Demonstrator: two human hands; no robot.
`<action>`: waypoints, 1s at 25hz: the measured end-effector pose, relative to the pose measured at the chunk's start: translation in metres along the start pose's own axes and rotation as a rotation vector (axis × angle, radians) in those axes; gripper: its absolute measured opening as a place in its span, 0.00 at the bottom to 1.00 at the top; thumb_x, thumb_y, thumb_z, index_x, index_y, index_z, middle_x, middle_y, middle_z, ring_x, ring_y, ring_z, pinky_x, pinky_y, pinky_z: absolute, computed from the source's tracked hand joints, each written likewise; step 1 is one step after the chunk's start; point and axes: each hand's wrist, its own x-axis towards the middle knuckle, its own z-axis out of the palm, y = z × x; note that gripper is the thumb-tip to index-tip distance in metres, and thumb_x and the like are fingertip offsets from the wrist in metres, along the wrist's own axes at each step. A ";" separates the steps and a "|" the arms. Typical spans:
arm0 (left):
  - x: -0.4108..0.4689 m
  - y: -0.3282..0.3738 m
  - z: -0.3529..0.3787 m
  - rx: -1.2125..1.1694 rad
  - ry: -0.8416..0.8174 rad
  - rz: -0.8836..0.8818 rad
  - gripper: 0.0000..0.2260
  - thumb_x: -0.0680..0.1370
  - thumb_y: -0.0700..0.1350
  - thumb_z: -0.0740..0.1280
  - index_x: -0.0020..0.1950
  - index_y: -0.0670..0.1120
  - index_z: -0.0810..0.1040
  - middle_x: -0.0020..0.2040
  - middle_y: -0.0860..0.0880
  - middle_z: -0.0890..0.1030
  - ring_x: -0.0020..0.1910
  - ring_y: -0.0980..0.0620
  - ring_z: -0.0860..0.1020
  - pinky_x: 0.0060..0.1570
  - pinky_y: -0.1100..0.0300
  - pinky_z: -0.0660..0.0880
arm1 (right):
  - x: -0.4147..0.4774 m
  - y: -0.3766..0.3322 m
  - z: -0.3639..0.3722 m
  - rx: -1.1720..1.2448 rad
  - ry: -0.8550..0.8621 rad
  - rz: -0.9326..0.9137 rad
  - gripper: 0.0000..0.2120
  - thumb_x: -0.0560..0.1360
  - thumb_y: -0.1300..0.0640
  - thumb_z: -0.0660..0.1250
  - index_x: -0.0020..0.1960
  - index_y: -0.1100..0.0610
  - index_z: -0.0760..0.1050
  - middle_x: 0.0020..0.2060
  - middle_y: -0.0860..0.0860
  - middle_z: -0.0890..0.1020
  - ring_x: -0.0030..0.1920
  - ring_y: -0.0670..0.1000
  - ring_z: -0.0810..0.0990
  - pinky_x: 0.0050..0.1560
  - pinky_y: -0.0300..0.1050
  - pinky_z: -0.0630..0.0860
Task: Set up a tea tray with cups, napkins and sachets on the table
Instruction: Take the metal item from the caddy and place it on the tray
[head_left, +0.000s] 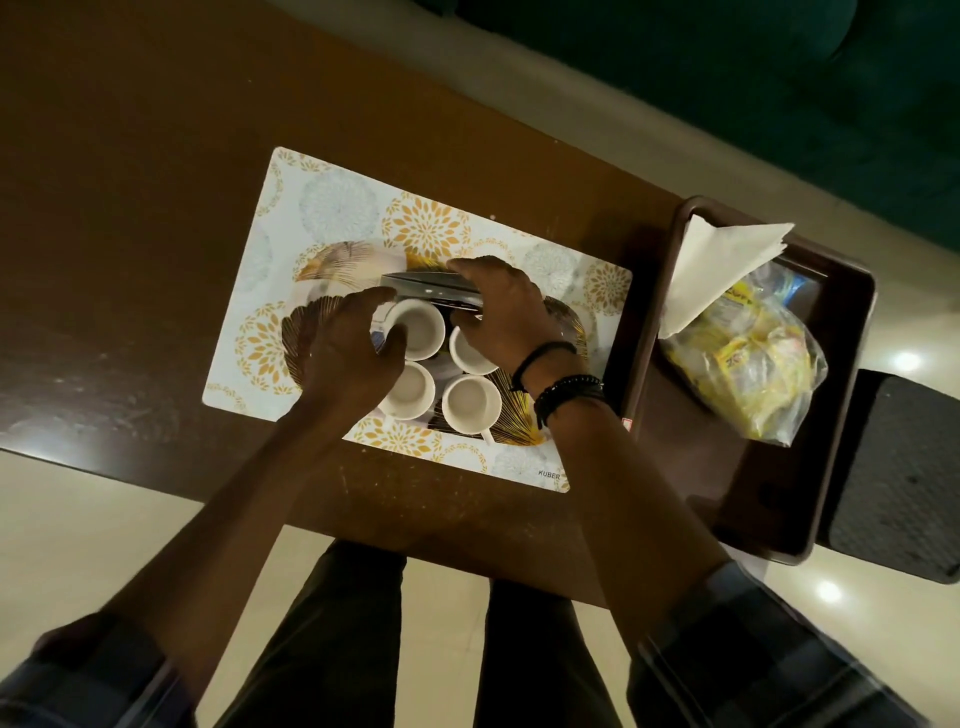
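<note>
Several white cups stand close together on a dark tray with gold leaf patterns (306, 332), which lies on a floral placemat (332, 208). My left hand (348, 353) grips the rim of the far-left cup (421, 332), thumb at its inner edge. My right hand (504, 312) holds a flat silver metal holder (415, 285) just behind the cups, fingers curled over its top. Folded white napkins (717, 265) and a clear bag of yellow sachets (748, 358) lie in a brown plastic tray (654, 332) at the right.
The brown wooden table (130, 208) stretches far to the left of the placemat. The brown tray overhangs the table's right end beside a dark speckled stool (904, 478). A dark green sofa (779, 78) stands beyond the table. My legs are under the near edge.
</note>
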 end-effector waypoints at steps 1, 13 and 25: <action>-0.001 0.002 0.002 0.005 0.012 -0.008 0.16 0.74 0.41 0.70 0.61 0.42 0.78 0.55 0.41 0.82 0.55 0.40 0.79 0.47 0.76 0.53 | -0.002 0.003 -0.001 -0.014 -0.001 0.012 0.25 0.75 0.62 0.67 0.71 0.55 0.69 0.67 0.53 0.74 0.68 0.55 0.72 0.68 0.46 0.66; -0.010 0.040 0.009 0.003 0.024 0.067 0.21 0.74 0.39 0.71 0.66 0.39 0.73 0.61 0.38 0.78 0.60 0.37 0.75 0.56 0.70 0.58 | -0.031 0.043 -0.024 0.231 0.352 0.188 0.28 0.73 0.55 0.70 0.71 0.57 0.68 0.65 0.56 0.75 0.66 0.54 0.73 0.65 0.44 0.69; -0.011 0.081 0.051 -0.152 -0.119 0.124 0.25 0.76 0.41 0.68 0.71 0.40 0.66 0.72 0.41 0.68 0.73 0.43 0.62 0.71 0.50 0.61 | -0.042 0.171 -0.067 0.753 0.636 1.029 0.28 0.70 0.52 0.73 0.64 0.66 0.72 0.62 0.60 0.78 0.63 0.60 0.77 0.64 0.53 0.74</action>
